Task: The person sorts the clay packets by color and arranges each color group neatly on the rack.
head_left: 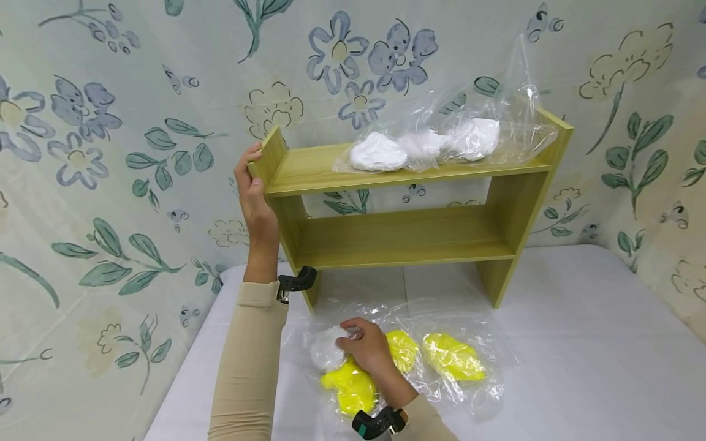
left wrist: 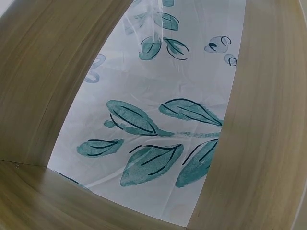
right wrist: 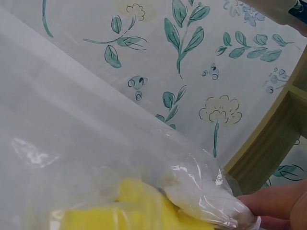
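Note:
My left hand [head_left: 258, 208] grips the upper left side panel of a wooden shelf rack [head_left: 408, 236], which stands tilted on the table. In the left wrist view only the rack's boards [left wrist: 268, 115] and the cloth behind show; that hand is out of sight. In front of the rack, my right hand [head_left: 371, 348] pinches a white lump [head_left: 326, 349] wrapped in a clear plastic bag [head_left: 485, 398]. The right wrist view shows the fingertips [right wrist: 271, 199] on the bag's end. Yellow lumps [head_left: 353, 389] lie in the bag beside and under this hand.
On the rack's top board another clear bag [head_left: 521, 92] holds white lumps [head_left: 377, 153]. The table has a white cover [head_left: 601, 343]. A flower-patterned cloth [head_left: 138, 257] hangs behind and at the sides. Each wrist wears a black band [head_left: 298, 280].

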Demonstrator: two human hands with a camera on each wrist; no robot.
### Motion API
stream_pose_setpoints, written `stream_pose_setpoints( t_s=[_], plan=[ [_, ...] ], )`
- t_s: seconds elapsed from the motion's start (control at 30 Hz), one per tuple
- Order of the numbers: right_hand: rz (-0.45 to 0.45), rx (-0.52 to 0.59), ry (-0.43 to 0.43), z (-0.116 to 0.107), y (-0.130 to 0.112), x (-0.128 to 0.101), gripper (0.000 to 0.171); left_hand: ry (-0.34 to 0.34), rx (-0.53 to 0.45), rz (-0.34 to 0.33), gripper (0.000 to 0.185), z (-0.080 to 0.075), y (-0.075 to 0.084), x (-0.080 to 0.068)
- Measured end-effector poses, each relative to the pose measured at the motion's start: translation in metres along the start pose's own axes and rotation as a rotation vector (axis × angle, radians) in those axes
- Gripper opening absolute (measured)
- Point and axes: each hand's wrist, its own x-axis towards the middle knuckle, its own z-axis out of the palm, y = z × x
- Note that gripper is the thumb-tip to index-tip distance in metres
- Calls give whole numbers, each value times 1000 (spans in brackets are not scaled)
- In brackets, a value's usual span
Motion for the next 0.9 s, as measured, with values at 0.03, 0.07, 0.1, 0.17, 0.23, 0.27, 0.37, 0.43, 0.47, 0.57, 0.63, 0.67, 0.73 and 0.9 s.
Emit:
stream_pose_setpoints(
  t_s=[0.03,0.07,0.1,0.17,0.23,0.27,0.37,0.43,0.47,0.57,0.63,0.67,0.73,0.9],
  plan=[
    [1,1,0,-1,0,1,31,2,-2,2,43,0,0,0],
    [3,6,1,-2,0,1,31,3,-4,1,43,0,0,0],
    [7,14,1,-3,0,2,32,4,-6,2,43,0,0,0],
    [14,25,2,-4,1,3,32,2,-7,3,43,0,0,0],
    [15,35,4,-6,2,4,32,0,-4,-2,43,0,0,0],
    [18,39,3,-6,3,5,32,-2,-2,-3,43,0,0,0],
    [27,50,-5,-8,5,6,32,-3,1,-4,43,0,0,0],
    [35,67,-19,-10,5,7,33,-1,-1,2,43,0,0,0],
    [32,74,-26,-11,5,7,33,1,-2,2,43,0,0,1],
    [26,103,-44,-13,4,7,35,6,-5,4,43,1,0,1],
    [23,115,-53,-13,4,8,36,6,-3,-1,43,1,0,1],
    [25,122,-57,-14,4,8,36,5,-4,-2,43,1,0,1],
    [44,141,-64,-13,4,8,37,4,-5,-7,43,1,0,1],
    [51,164,-64,-14,2,8,38,4,-7,-8,42,0,0,1]
  ],
)
